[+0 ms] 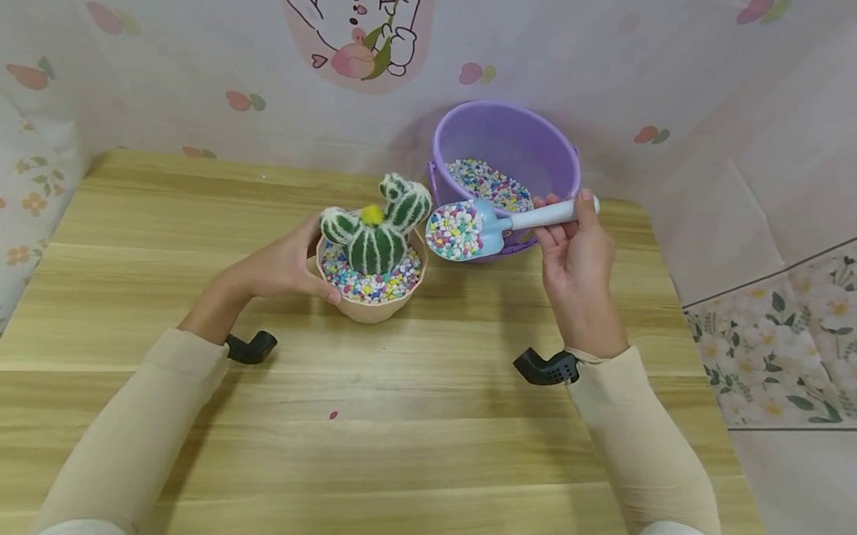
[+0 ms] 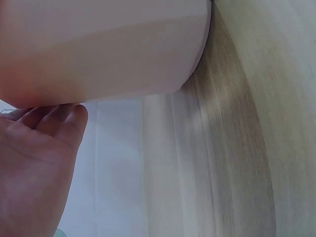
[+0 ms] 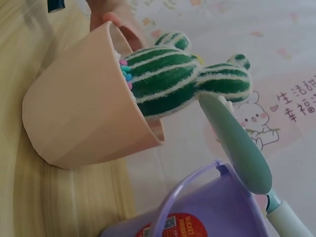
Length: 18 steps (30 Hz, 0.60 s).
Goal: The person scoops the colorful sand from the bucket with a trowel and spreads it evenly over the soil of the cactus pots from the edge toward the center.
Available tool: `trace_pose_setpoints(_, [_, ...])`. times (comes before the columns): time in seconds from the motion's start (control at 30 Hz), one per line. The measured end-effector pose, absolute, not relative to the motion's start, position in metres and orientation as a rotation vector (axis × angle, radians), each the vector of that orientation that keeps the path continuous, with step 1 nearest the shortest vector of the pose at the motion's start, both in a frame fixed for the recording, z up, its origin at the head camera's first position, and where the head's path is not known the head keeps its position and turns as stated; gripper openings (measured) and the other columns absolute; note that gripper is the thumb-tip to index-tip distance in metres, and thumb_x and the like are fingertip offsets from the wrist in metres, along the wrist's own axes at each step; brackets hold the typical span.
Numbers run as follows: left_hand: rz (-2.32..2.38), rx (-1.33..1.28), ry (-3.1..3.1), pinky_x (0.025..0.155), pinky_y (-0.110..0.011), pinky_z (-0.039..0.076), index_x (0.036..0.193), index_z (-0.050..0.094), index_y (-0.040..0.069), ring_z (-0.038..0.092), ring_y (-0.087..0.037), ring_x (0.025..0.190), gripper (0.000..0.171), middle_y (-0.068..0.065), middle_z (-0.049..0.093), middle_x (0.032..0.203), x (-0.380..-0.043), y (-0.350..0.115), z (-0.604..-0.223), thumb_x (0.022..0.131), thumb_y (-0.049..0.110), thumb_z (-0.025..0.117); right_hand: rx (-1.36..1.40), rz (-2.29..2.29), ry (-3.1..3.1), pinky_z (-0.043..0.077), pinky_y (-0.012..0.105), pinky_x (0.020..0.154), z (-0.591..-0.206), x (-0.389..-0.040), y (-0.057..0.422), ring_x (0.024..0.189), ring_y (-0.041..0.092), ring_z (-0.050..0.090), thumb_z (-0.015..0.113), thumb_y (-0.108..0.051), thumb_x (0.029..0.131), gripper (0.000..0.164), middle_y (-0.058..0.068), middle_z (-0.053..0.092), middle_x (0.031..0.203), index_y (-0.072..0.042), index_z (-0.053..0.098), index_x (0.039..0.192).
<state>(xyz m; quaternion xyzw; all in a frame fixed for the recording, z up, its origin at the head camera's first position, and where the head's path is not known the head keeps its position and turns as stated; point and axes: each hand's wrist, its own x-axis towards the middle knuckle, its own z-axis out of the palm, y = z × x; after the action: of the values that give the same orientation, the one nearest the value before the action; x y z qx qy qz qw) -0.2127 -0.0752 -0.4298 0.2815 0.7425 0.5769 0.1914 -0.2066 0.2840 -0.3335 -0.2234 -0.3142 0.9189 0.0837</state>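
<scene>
A peach-coloured faceted flowerpot [image 1: 369, 310] stands on the table, holding a fuzzy green-and-white toy cactus [image 1: 376, 249] among multicoloured pebbles. My left hand [image 1: 282, 269] holds the pot from its left side, thumb near the front rim; the left wrist view shows fingertips against its wall. In my right hand [image 1: 582, 257], the white handle of a light blue scoop [image 1: 493, 227] is gripped. Colourful pebbles [image 1: 455, 230] heap in its blade, which hovers just right of the pot rim, in front of the bucket. The right wrist view shows the blade's underside [image 3: 237, 143] close beside the cactus.
A purple bucket [image 1: 515, 137] with more pebbles [image 1: 488, 180] inside stands behind the scoop, near the back wall. Its handle [image 3: 185, 190] hangs on the side facing me. A patterned cloth [image 1: 190, 44] covers the wall. One small dark pink speck [image 1: 333, 415] lies on the wooden table [image 1: 384, 480].
</scene>
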Motion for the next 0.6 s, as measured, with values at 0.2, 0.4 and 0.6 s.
trace_pose_setpoints(0.2, [1.617,0.829,2.006,0.111,-0.046,0.031,0.15,0.018,0.012,0.035,-0.023,0.134,0.106,-0.008,0.034,0.146,-0.216,-0.075,-0.429,0.069,0.002,0.086,-0.688,2.698,-0.987,0.054,0.04,0.089,-0.337,-0.2,0.282,0.094,0.032,0.069,0.06,-0.021,0.096,0.05,0.021,0.063,0.102,0.0,0.045,0.139])
trace_pose_setpoints(0.4, [1.598,0.851,1.876,0.112,-0.044,0.031,0.153,0.016,0.014,0.034,-0.023,0.137,0.11,-0.005,0.033,0.149,-0.219,-0.075,-0.427,0.069,0.0,0.085,-0.689,2.663,-1.022,0.055,0.039,0.087,-0.343,-0.196,0.282,0.09,0.031,0.07,0.057,-0.02,0.098,0.042,0.02,0.064,0.093,0.005,0.048,0.13])
trace_pose_setpoints(0.6, [1.556,0.901,1.808,0.113,-0.036,0.03,0.153,0.014,0.015,0.032,-0.021,0.138,0.11,-0.001,0.032,0.151,-0.221,-0.074,-0.425,0.07,0.001,0.084,-0.681,2.617,-1.096,0.056,0.039,0.084,-0.347,-0.196,0.279,0.081,0.029,0.072,0.059,-0.019,0.097,0.038,0.018,0.067,0.084,0.006,0.054,0.124])
